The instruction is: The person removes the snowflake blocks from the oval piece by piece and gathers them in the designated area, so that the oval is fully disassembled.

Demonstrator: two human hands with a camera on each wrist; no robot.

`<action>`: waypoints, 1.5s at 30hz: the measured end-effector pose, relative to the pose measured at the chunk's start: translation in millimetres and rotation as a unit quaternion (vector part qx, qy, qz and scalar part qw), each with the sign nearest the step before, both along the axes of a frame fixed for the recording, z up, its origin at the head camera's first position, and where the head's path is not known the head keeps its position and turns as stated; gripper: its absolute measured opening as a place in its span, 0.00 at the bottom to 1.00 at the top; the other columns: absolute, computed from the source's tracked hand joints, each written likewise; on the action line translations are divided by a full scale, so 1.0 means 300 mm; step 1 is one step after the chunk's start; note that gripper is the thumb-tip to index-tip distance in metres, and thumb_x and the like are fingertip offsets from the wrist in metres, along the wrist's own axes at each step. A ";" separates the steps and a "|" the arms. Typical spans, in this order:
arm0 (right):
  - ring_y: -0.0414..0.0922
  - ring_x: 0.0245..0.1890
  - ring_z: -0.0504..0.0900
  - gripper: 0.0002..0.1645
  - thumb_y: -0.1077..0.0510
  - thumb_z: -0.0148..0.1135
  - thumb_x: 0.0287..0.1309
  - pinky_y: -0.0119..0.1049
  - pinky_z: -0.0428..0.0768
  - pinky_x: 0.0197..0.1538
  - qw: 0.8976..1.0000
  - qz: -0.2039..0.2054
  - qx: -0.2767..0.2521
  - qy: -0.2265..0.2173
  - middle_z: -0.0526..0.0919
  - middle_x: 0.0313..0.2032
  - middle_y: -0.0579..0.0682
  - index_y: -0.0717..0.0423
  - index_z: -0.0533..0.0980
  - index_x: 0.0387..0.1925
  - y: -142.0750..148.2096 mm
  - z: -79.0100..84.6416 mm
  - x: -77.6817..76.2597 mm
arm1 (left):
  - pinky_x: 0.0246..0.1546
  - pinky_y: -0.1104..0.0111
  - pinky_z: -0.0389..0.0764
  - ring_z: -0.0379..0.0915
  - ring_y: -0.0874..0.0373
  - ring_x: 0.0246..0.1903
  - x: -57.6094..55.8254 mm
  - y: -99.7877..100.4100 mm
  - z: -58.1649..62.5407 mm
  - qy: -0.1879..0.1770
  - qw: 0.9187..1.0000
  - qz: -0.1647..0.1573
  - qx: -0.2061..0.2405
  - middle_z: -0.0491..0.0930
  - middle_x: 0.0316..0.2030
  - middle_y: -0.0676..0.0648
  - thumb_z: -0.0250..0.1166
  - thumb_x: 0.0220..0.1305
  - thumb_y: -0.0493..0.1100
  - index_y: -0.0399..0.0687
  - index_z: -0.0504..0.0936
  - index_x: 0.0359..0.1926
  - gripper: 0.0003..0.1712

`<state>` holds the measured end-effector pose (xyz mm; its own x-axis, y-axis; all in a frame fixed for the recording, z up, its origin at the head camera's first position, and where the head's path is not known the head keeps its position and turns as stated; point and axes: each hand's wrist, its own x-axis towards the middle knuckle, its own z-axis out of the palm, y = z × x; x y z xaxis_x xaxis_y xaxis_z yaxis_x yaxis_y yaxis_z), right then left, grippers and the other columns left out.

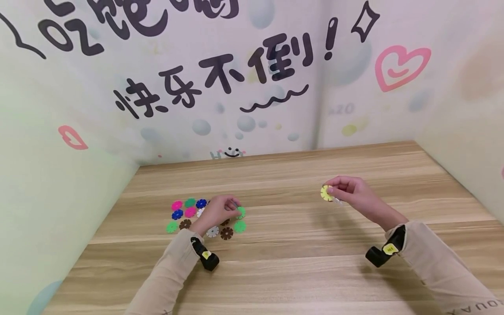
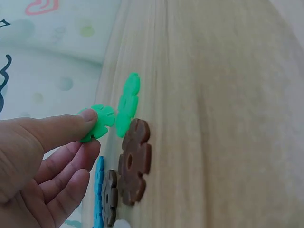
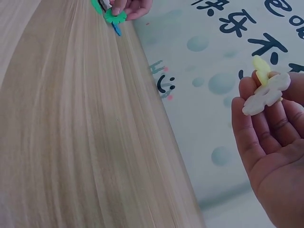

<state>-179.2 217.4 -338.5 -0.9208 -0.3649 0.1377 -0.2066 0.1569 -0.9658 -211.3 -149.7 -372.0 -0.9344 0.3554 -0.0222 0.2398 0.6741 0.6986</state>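
Note:
Between thumb and fingers, my left hand [image 1: 216,213] pinches a green notched plastic disc [image 2: 103,122]. In the left wrist view it is held just beside another green disc [image 2: 127,107] and a brown disc [image 2: 135,164], partly hidden by the thumb. My right hand [image 1: 358,194] is raised at the right, apart from the discs on the table. It holds a yellow notched disc [image 1: 326,193] and a white one [image 3: 268,96]. These two cross at an angle and appear joined; the fingers hide part of them.
Several flat notched discs lie grouped around the left hand: pink [image 1: 176,205], dark blue [image 1: 177,214], white [image 1: 212,231] and brown [image 1: 226,233] among them. The wooden table [image 1: 291,245] meets a printed wall covering [image 1: 275,127] at the back and sides.

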 end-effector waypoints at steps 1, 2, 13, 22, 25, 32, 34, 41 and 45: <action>0.36 0.29 0.76 0.08 0.60 0.54 0.59 0.30 0.76 0.31 1.000 0.002 0.001 0.001 0.79 0.30 0.43 0.60 0.74 0.39 0.001 -0.001 0.000 | 0.29 0.71 0.74 0.71 0.61 0.27 -0.001 0.001 -0.003 0.004 1.000 0.000 -0.003 0.76 0.26 0.52 0.67 0.49 0.38 0.44 0.79 0.33 0.08; 0.36 0.29 0.76 0.08 0.60 0.54 0.59 0.30 0.76 0.31 1.000 0.003 0.001 0.001 0.80 0.30 0.44 0.60 0.74 0.39 0.000 -0.002 0.000 | 0.29 0.71 0.74 0.71 0.61 0.27 -0.003 0.002 -0.005 0.009 1.000 -0.001 -0.007 0.75 0.26 0.52 0.67 0.49 0.38 0.44 0.79 0.33 0.08; 0.36 0.29 0.76 0.09 0.60 0.55 0.58 0.31 0.77 0.32 1.000 0.006 0.007 0.001 0.80 0.31 0.43 0.59 0.75 0.40 0.005 -0.011 0.000 | 0.27 0.72 0.73 0.69 0.61 0.26 -0.010 0.001 -0.015 0.017 1.000 -0.004 -0.020 0.74 0.25 0.52 0.68 0.48 0.37 0.44 0.80 0.32 0.08; 0.37 0.30 0.76 0.11 0.60 0.55 0.58 0.31 0.76 0.32 1.000 0.004 0.013 -0.003 0.80 0.31 0.44 0.62 0.74 0.40 0.001 -0.012 0.002 | 0.28 0.72 0.74 0.70 0.62 0.26 -0.009 -0.003 -0.018 0.017 0.999 -0.019 -0.037 0.75 0.26 0.51 0.69 0.47 0.37 0.41 0.81 0.34 0.10; 0.37 0.30 0.76 0.11 0.59 0.55 0.58 0.30 0.76 0.32 1.000 0.000 0.018 -0.003 0.80 0.31 0.44 0.62 0.74 0.41 0.001 -0.015 0.001 | 0.29 0.72 0.74 0.70 0.61 0.26 -0.010 -0.006 -0.018 0.019 0.999 -0.028 -0.036 0.75 0.26 0.51 0.68 0.47 0.37 0.40 0.81 0.34 0.11; 0.36 0.30 0.76 0.11 0.59 0.55 0.58 0.29 0.76 0.32 1.000 -0.001 0.020 -0.002 0.79 0.31 0.43 0.61 0.74 0.41 -0.001 -0.015 0.001 | 0.29 0.72 0.73 0.69 0.61 0.27 -0.012 -0.014 -0.006 0.004 1.000 -0.011 -0.019 0.75 0.27 0.51 0.67 0.50 0.39 0.42 0.80 0.36 0.10; 0.36 0.30 0.76 0.12 0.59 0.56 0.58 0.29 0.76 0.33 1.000 -0.001 0.020 -0.003 0.79 0.31 0.43 0.61 0.74 0.41 -0.005 -0.012 0.003 | 0.30 0.71 0.74 0.70 0.60 0.28 -0.012 -0.014 0.005 0.002 1.000 -0.006 -0.006 0.75 0.28 0.51 0.66 0.51 0.39 0.41 0.80 0.37 0.11; 0.37 0.30 0.76 0.15 0.58 0.56 0.57 0.33 0.76 0.35 0.999 0.005 0.032 -0.014 0.79 0.31 0.45 0.65 0.73 0.42 -0.041 -0.006 0.005 | 0.30 0.70 0.75 0.71 0.59 0.30 0.001 0.015 0.051 0.022 0.999 -0.012 0.020 0.76 0.28 0.51 0.65 0.53 0.40 0.40 0.80 0.38 0.11; 0.38 0.30 0.76 0.16 0.58 0.56 0.57 0.31 0.75 0.33 0.999 0.014 0.037 -0.016 0.79 0.31 0.46 0.68 0.72 0.42 -0.073 -0.006 -0.002 | 0.30 0.70 0.75 0.72 0.60 0.29 0.007 0.050 0.067 0.048 0.998 -0.040 0.028 0.77 0.28 0.52 0.64 0.54 0.41 0.41 0.80 0.38 0.10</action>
